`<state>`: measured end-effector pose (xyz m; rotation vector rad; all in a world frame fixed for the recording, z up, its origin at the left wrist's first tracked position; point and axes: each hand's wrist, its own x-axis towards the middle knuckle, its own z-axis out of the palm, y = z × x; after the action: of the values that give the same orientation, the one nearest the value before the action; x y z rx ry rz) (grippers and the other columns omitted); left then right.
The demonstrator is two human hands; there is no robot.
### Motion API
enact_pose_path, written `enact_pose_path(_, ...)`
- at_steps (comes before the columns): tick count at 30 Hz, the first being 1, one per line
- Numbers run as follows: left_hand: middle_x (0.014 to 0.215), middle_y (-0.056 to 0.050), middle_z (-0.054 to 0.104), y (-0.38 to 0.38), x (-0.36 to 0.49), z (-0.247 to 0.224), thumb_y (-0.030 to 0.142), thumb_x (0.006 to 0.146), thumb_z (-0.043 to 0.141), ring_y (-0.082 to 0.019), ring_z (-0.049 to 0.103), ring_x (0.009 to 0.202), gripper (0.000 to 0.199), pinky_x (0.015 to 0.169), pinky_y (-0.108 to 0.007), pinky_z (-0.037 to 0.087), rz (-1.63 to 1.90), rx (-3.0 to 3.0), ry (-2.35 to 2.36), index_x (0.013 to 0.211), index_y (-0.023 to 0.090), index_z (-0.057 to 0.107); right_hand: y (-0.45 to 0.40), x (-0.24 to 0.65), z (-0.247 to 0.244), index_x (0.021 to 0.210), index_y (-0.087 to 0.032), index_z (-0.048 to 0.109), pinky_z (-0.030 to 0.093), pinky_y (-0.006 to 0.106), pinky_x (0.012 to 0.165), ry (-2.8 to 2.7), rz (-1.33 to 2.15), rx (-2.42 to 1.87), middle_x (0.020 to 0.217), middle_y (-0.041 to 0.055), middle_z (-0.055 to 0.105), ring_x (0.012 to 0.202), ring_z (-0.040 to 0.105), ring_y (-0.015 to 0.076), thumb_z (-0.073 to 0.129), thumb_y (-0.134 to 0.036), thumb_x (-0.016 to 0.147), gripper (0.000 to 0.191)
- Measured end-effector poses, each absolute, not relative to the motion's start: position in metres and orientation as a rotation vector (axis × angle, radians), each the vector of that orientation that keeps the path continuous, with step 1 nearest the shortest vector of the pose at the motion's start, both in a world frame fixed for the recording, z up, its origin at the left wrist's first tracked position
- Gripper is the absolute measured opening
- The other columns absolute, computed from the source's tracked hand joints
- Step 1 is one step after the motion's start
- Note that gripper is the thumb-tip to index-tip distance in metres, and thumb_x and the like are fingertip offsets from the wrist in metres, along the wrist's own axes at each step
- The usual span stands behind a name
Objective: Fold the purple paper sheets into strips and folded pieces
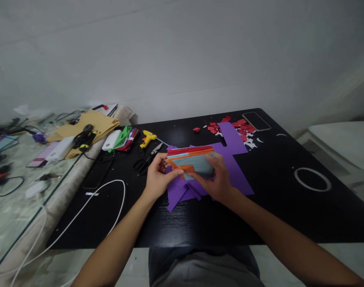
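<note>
Between my two hands I hold a layered paper piece (196, 162), raised over the table. Its front is grey-blue with orange strips, and red, orange and light blue layers show along its top edge. My left hand (161, 173) is closed on its left end, with the thumb on an orange strip. Closed round the right end, my right hand (215, 175) presses its thumb and finger on the front. Beneath lie purple paper sheets (238, 179) with a few folded purple strips (182, 198). The backs of the fingers behind the piece are hidden.
Black scissors (143, 164) and a yellow glue gun (147, 138) lie left of the paper. Red paper scraps (244, 128), a phone (256, 121) and a white ring (312, 179) are at right. A white cable (122, 199) curves across the left; a dark phone (98, 173) lies there.
</note>
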<state>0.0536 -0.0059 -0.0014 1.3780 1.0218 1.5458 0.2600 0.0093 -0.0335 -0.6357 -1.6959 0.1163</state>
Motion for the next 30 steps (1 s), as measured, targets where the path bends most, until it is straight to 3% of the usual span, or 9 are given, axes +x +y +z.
enact_pose_path(3,0.093,-0.004,0.078,-0.001,0.048,0.001,0.037,0.060,0.101,-0.019,0.073,0.084,0.048,0.080,-0.031,0.060,1.457,1.386,0.970,0.099,0.022,0.076,0.011,0.259,-0.037,0.159,-0.043,0.032,0.056,0.058,0.106,-1.634,0.195,-0.705,0.139,0.0090,0.060,0.127,0.063,0.0338,0.086,-0.033,0.085,0.092)
enact_pose_path(7,0.099,-0.007,0.081,0.005,0.037,0.000,0.041,0.070,0.095,-0.023,0.076,0.089,0.041,0.084,-0.035,0.060,1.322,1.327,0.979,0.102,0.020,0.081,0.012,0.258,-0.042,0.159,-0.033,0.032,0.050,0.059,0.116,-1.540,0.389,-0.826,0.150,0.0133,0.054,0.138,0.058,0.0348,0.090,-0.041,0.081,0.097)
enact_pose_path(11,0.087,-0.004,0.080,0.008,0.035,-0.004,0.038,0.064,0.099,-0.018,0.072,0.077,0.038,0.077,-0.031,0.057,1.305,1.223,0.958,0.091,0.019,0.081,0.011,0.257,-0.044,0.159,-0.028,0.033,0.050,0.057,0.117,-1.529,0.492,-0.868,0.151,0.0164,0.054,0.139,0.057,0.0349,0.093,-0.045,0.076,0.104)
enact_pose_path(18,0.068,0.004,0.068,0.005,0.041,-0.005,0.032,0.058,0.101,-0.010,0.059,0.062,0.039,0.063,-0.023,0.050,1.341,1.230,0.915,0.078,0.018,0.071,0.007,0.255,-0.049,0.159,-0.032,0.033,0.048,0.059,0.118,-1.564,0.431,-0.831,0.152,0.0139,0.053,0.141,0.056,0.0345,0.089,-0.042,0.081,0.097)
enact_pose_path(25,0.098,-0.002,0.078,0.001,0.047,-0.007,0.027,0.066,0.097,-0.016,0.072,0.087,0.042,0.083,-0.029,0.058,1.381,1.298,0.924,0.102,0.022,0.075,0.008,0.255,-0.037,0.160,-0.030,0.028,0.054,0.055,0.114,-1.528,0.584,-0.832,0.156,0.0174,0.048,0.139,0.058,0.0347,0.090,-0.039,0.079,0.103)
enact_pose_path(30,0.112,-0.007,0.079,0.003,0.049,-0.010,0.033,0.074,0.092,-0.023,0.075,0.100,0.044,0.093,-0.039,0.060,1.212,1.312,0.911,0.112,0.021,0.074,0.005,0.253,-0.029,0.162,-0.031,0.025,0.063,0.049,0.098,-1.460,0.719,-0.875,0.147,0.0176,0.054,0.122,0.068,0.0320,0.090,-0.041,0.079,0.106)
